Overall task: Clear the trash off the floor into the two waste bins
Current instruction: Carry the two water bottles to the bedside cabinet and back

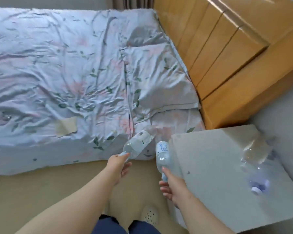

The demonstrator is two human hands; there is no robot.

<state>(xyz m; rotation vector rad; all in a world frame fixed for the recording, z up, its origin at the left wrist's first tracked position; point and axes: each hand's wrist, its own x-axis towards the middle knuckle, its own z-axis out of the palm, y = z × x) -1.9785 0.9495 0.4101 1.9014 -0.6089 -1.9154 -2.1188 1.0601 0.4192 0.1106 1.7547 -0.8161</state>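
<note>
My left hand (119, 168) grips a clear plastic bottle (138, 142) by its cap end, the bottle angled up over the bed's edge. My right hand (173, 188) holds a second clear bottle (162, 155) with blue print on its label, also by the neck, base pointing away from me. A third crushed clear bottle (255, 159) with a white cap lies on the white bedside table (210, 183) at the right. A beige piece of paper (66, 126) rests on the bed. No waste bin is in view.
A bed with a floral sheet (57, 73) and a pillow (159, 78) fills the left and centre. A wooden headboard (227, 56) stands at the right. The beige floor (41, 191) and my slippered foot (149, 215) are below.
</note>
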